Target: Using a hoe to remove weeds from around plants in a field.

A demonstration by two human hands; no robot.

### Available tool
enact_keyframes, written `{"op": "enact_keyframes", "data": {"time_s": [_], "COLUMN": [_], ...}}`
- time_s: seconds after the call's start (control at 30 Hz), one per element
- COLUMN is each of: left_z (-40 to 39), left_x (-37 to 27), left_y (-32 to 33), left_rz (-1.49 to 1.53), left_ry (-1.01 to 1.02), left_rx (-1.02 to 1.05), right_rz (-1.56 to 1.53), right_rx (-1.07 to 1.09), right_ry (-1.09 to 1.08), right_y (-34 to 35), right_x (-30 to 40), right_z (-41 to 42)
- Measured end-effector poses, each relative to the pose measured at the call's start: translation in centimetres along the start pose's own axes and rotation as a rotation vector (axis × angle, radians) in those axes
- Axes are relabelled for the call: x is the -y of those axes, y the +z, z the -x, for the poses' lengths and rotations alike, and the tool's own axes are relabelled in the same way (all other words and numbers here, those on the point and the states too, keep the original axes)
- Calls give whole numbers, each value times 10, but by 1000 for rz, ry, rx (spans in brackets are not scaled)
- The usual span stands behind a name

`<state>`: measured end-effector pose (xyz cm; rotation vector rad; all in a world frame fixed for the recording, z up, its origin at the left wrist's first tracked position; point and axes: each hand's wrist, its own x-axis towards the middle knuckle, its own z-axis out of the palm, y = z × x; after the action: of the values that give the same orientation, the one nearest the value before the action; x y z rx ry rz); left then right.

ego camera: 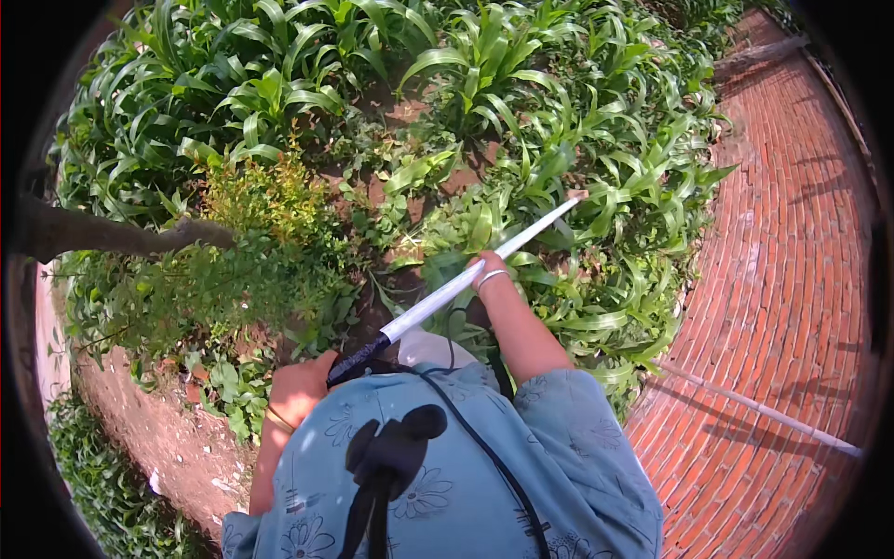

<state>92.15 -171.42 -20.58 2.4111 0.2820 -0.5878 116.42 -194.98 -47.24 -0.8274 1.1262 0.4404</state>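
A long white pole (461, 281) slants across in front of my body, from my waist on the left up to the right. Its near end has a dark wrapped grip (357, 360). At the far tip, among the leaves, is a small brownish piece (577, 195) whose kind I cannot make out. My right hand (489, 269), with a light bracelet at the wrist, is closed around the middle of the white part. Against my waist, my left hand (300, 388) is curled at the dark end; its fingers are partly hidden. Broad-leaved young corn plants (475, 63) grow ahead.
A red brick wall (775, 279) runs along the right, with a thin pole (761, 405) across it. At the left a tree branch (133, 237) juts in above a leafy shrub (258, 195). Bare soil (174, 426) lies lower left. A black cord (482, 444) hangs over my blue shirt.
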Motion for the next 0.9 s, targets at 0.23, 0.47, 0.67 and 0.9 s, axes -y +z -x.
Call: {"op": "enact_keyframes", "data": {"time_s": [0.23, 0.47, 0.67, 0.9], "left_z": [32, 37, 5, -80], "left_x": [-8, 8, 43, -6], "left_y": [-82, -78, -9, 47], "left_rz": [-349, -278, 85, 96], "left_ry": [-168, -197, -169, 48], "left_rx": [-90, -104, -215, -70], "right_rz": [75, 145, 70, 61], "right_rx": [-166, -135, -121, -69], "right_ry": [446, 467, 132, -234], "right_y": [-24, -12, 0, 8], "right_x": [-133, -121, -52, 63], "right_z": [40, 28, -17, -22]}}
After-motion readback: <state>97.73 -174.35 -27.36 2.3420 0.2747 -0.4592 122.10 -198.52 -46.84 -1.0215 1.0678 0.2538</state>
